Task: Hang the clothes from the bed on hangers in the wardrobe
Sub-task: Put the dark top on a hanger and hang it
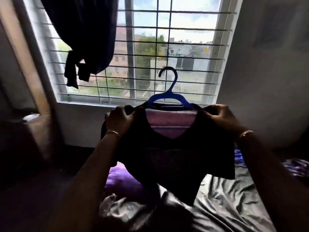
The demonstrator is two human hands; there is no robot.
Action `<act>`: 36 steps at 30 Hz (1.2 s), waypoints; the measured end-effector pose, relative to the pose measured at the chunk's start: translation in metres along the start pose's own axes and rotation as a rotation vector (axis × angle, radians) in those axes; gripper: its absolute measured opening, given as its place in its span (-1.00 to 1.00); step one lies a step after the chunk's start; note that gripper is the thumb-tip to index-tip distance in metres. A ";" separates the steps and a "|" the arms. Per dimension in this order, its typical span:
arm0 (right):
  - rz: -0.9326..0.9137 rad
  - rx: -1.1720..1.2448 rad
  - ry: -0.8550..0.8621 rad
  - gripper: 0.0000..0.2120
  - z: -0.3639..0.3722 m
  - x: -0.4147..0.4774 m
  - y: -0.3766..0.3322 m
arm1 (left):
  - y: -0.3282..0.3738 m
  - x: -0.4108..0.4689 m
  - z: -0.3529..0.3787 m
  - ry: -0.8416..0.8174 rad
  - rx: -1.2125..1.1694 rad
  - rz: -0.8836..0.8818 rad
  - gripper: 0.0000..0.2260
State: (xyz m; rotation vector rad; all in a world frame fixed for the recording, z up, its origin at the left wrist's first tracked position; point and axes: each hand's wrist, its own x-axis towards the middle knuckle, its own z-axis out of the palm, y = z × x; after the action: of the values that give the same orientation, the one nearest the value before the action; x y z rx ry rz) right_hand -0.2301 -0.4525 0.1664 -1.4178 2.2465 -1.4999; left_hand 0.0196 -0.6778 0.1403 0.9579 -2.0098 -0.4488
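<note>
I hold a black short top up in front of the window, over the bed. A blue plastic hanger sits inside its neckline, hook pointing up. My left hand grips the top's left shoulder and my right hand grips its right shoulder, each pinching the fabric over a hanger end. The top's pink-purple inner back shows through the neck opening. On the bed below lie more clothes: a purple garment and a pale one.
A barred window fills the wall ahead, with a dark curtain knotted at its upper left. The bed's grey rumpled sheet spreads below. Blue-purple patterned cloth lies at the right. Dark wooden furniture stands on the left.
</note>
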 end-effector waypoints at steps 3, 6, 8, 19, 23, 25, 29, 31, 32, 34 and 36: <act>-0.079 0.086 -0.146 -0.79 0.053 -0.013 -0.041 | -0.044 -0.035 -0.064 0.079 0.009 -0.087 -0.64; -0.120 0.211 -0.273 -0.73 0.113 -0.025 -0.081 | -0.087 -0.072 -0.130 0.157 0.073 -0.184 -0.66; -0.145 0.257 -0.381 -0.76 0.159 -0.035 -0.113 | -0.114 -0.101 -0.181 0.200 0.121 -0.274 -0.57; -0.467 0.328 -0.854 -0.84 0.428 -0.138 -0.312 | -0.229 -0.293 -0.452 0.503 0.436 -0.653 -0.53; -0.556 0.386 -0.997 -0.86 0.518 -0.217 -0.394 | -0.254 -0.379 -0.550 0.617 0.520 -0.738 -0.45; -0.628 0.401 -1.080 -0.88 0.552 -0.256 -0.429 | -0.261 -0.421 -0.592 0.637 0.580 -0.796 -0.47; -0.734 0.440 -1.218 -0.92 0.601 -0.331 -0.501 | -0.263 -0.499 -0.669 0.705 0.665 -0.908 -0.55; -0.745 0.469 -1.293 -0.95 0.619 -0.369 -0.537 | -0.260 -0.539 -0.703 0.777 0.620 -0.939 -0.51; -0.757 0.479 -1.334 -0.95 0.628 -0.389 -0.553 | -0.258 -0.559 -0.718 0.831 0.601 -0.941 -0.48; -0.812 0.517 -1.400 -0.90 0.642 -0.424 -0.583 | -0.245 -0.593 -0.741 0.874 0.613 -0.981 -0.48; -0.875 0.547 -1.479 -0.90 0.651 -0.465 -0.613 | -0.230 -0.631 -0.761 0.899 0.714 -1.075 -0.56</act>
State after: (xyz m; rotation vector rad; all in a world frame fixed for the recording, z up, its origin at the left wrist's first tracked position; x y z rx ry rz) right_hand 0.7645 -0.6100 0.1203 -2.1831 0.3336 -0.4960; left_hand 0.9672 -0.3168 0.1006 2.1789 -0.6753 0.2066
